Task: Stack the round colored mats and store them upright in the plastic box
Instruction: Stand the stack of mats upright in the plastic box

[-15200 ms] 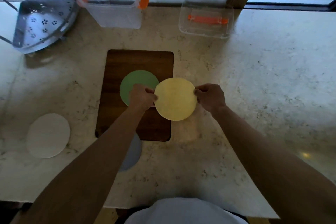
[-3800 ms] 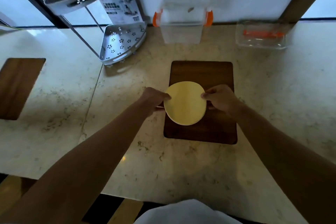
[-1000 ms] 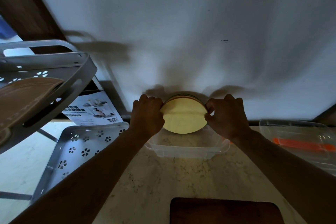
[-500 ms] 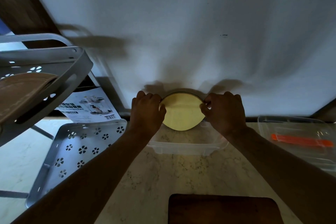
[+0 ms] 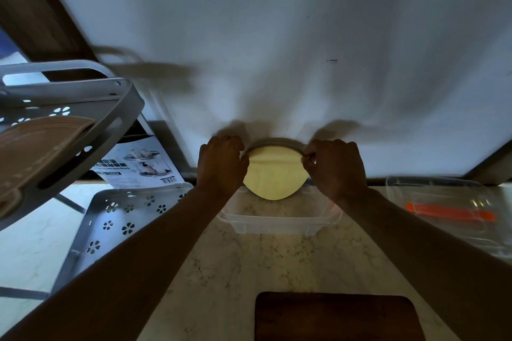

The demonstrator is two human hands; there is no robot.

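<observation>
The stack of round mats (image 5: 274,174) stands upright, its yellow face turned to me and a grey edge showing along the top. Its lower part dips into the clear plastic box (image 5: 277,225) against the white wall. My left hand (image 5: 220,166) grips the stack's left edge and my right hand (image 5: 333,167) grips its right edge. The mats behind the yellow one are hidden apart from their rims.
A grey perforated corner rack (image 5: 116,216) and its upper shelf (image 5: 63,124) stand at the left, with a printed carton (image 5: 138,166) behind. A clear lid with an orange clip (image 5: 448,213) lies at the right. A dark wooden board (image 5: 338,315) sits near me.
Both hands have lowered the upright stack a little deeper into the clear box. The view has shifted slightly.
</observation>
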